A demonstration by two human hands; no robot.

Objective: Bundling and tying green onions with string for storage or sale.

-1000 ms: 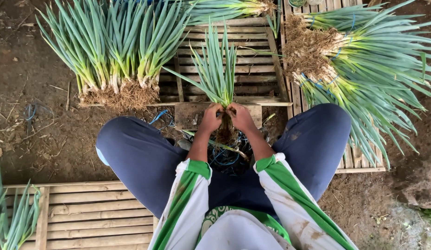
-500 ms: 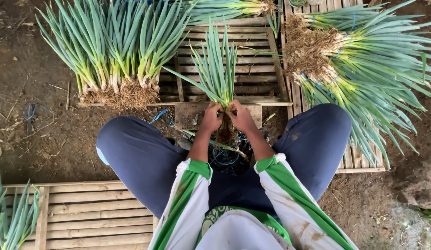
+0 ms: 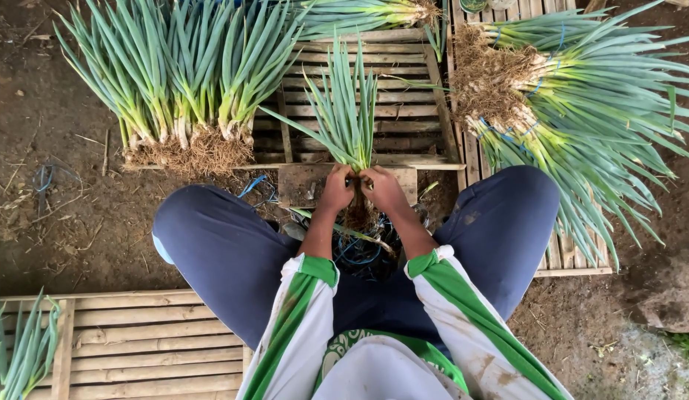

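barely anything has shifted since a second ago: both hands stay clamped at the base of the small bunch of green onions (image 3: 346,111), just above its roots. left hand (image 3: 335,190) and right hand (image 3: 383,188) each hold a closed grip on the stalks, knuckles nearly touching, over the near edge of the wooden pallet (image 3: 374,67). this looks like the bunch being gathered for binding; next it needs a tie from the blue strings (image 3: 358,252) between the knees. free room lies on the pallet's middle slats, between the left pile (image 3: 174,81) and the right pile (image 3: 581,96).

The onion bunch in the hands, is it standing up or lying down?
Standing up. Both hands grip the green onion bunch low down, leaves up, roots below.
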